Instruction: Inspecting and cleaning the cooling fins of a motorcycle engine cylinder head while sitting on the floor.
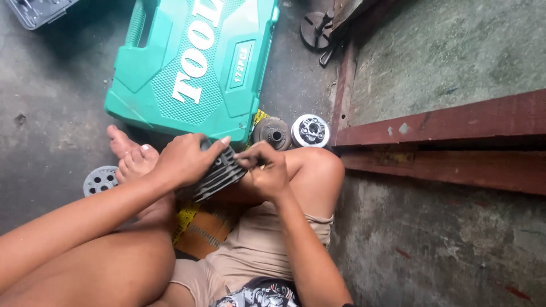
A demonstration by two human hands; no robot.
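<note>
1. A dark grey finned engine cylinder [215, 173] sits at the centre of the frame, tilted, resting over the person's bent knee and lap.
2. The left hand [185, 159] lies over the upper left end of the cylinder; its fingers [211, 149] are curled down across the fins, clasping the part.
3. The right hand [266, 170] is at the cylinder's right end, touching it; its fingers [250, 156] are pinched close together against the edge of the fins. Whether they hold something small there cannot be told.
4. Under the cylinder and legs lies a yellow and orange cloth [199, 230], partly hidden.
5. Just above the hands, in the upper middle of the frame, a green plastic tool case [193, 62] lies closed on the concrete floor [45, 142].
6. To the right of the case's lower corner, two round metal parts stand side by side: a dark rusty disc [273, 132] and a bright silver one [310, 131], both near the right knee.
7. At the left edge of the middle, beside the bare foot [133, 156], lies a grey perforated round plate [100, 180].
8. A dark wheel-shaped part [316, 29] rests at the top of the frame, close to a red-painted raised ledge [443, 122] that runs across the right side.
</note>
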